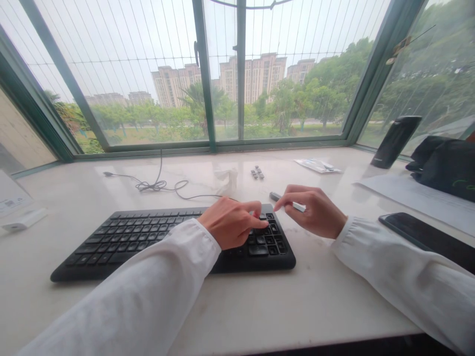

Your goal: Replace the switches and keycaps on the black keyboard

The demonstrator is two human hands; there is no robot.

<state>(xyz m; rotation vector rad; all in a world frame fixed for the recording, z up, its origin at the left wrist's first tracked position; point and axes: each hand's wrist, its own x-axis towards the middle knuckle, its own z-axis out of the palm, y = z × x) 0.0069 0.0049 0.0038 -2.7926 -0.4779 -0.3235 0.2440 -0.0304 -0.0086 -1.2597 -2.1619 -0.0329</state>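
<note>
A black keyboard [144,235] lies on the white stone surface, its number pad on the right with several keycaps off and sockets bare. My left hand [232,222] rests over the number pad, index finger stretched onto a key there; it holds nothing that I can see. My right hand [313,210] is just right of the pad's upper corner, fingers curled round a slim grey tool [297,206] whose dark end points up and left. The right index fingertip is close to the keyboard's top right edge. Several loose keycaps [257,172] lie in a small group behind the keyboard.
A coiled cable [152,186] and crumpled clear plastic [227,179] lie behind the keyboard. At the right are a small packet [317,165], a black cylinder [396,142], a dark bag [445,165], papers [408,195] and a phone [426,237]. A white box [13,198] stands left.
</note>
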